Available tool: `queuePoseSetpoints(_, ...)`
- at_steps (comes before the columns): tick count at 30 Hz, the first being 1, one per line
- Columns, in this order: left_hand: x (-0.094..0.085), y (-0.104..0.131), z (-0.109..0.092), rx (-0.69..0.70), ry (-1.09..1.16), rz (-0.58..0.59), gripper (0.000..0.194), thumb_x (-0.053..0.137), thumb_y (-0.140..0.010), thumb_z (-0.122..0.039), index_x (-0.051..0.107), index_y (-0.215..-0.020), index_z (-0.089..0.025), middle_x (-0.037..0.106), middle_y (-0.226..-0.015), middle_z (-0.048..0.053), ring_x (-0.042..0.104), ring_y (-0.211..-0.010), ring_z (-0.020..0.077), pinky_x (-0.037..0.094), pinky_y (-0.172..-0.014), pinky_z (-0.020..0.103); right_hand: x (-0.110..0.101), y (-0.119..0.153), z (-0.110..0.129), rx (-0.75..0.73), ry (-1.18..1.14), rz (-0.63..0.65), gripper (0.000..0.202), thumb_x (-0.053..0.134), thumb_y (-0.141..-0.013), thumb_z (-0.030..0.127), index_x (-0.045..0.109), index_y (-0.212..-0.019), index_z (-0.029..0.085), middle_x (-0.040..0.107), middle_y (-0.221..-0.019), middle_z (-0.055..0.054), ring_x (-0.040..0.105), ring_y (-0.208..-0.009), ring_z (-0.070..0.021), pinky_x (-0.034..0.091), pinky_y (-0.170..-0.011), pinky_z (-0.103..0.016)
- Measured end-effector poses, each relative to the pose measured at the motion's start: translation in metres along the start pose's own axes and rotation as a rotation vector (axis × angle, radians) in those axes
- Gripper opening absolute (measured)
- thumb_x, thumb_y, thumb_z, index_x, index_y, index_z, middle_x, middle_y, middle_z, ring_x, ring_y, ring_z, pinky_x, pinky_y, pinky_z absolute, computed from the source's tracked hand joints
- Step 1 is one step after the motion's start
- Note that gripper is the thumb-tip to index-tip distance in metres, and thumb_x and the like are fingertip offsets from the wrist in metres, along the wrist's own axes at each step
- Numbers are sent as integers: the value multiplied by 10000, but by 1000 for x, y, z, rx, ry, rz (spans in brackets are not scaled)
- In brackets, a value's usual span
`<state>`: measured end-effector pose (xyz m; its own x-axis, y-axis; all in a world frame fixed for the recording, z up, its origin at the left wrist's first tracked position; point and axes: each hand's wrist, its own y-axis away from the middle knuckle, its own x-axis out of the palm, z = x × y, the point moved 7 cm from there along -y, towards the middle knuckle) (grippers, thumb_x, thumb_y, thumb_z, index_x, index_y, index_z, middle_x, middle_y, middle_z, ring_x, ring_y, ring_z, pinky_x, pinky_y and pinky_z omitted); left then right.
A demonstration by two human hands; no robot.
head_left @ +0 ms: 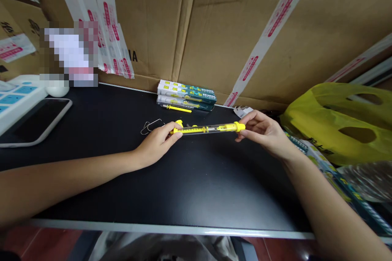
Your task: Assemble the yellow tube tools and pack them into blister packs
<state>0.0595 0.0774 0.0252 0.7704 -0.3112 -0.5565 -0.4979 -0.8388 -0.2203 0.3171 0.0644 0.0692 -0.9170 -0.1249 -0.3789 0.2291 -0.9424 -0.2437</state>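
Observation:
A clear tube with yellow parts inside (211, 129) is held nearly level above the black table (196, 183). My left hand (159, 140) pinches its left end between thumb and fingers. The yellow cap at the right end is gripped by the thumb and fingertips of my right hand (265, 132). Behind the tube, small yellow pieces (179, 123) and a small spring lie on the table, partly hidden. Bent metal wire hooks (150, 125) rest just behind my left hand. A yellow rod with a dark tip (177, 109) lies farther back.
Printed boxes (186, 96) are stacked against the cardboard wall at the back. A phone (36, 122) and a power strip (21, 94) are at the left. A yellow plastic bag (337, 122) and more boxes (352, 187) occupy the right side.

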Motion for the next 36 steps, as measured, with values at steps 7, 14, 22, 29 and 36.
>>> queuePoseSetpoints(7,0,0,-1,14,-3,-4,237,408,-935,-338,563,-1018,-178,516,-717,-14,476,-644,129,340,-593,237,0,0,0,31,44,5,245,721,-752,383,597,-831,186,662,-709,-16,649,-556,-145,577,-537,-289)
queuePoseSetpoints(14,0,0,-1,12,-12,-2,244,412,-935,-341,568,-1031,-179,516,-716,-19,480,-646,125,344,-600,241,3,0,-4,49,104,53,315,573,-854,472,565,-736,181,636,-666,-19,600,-504,-117,499,-483,-247)
queuePoseSetpoints(22,0,0,-2,12,1,0,240,415,-932,-333,570,-1022,-174,504,-708,-26,465,-633,121,342,-608,247,7,1,-4,55,105,84,321,520,-877,497,552,-789,190,620,-685,-13,568,-504,-109,464,-473,-238)
queuePoseSetpoints(29,0,0,-1,4,-13,1,248,413,-932,-335,568,-1030,-168,504,-705,-24,469,-638,121,337,-602,245,12,4,-3,71,73,144,222,533,-896,413,530,-843,198,612,-712,-4,572,-549,-109,483,-514,-236)
queuePoseSetpoints(36,0,0,-1,0,-30,8,267,406,-930,-344,565,-1051,-168,545,-744,-10,501,-670,132,365,-639,255,17,4,-4,73,96,170,310,470,-918,453,523,-757,193,592,-698,-14,572,-559,-120,475,-522,-253)
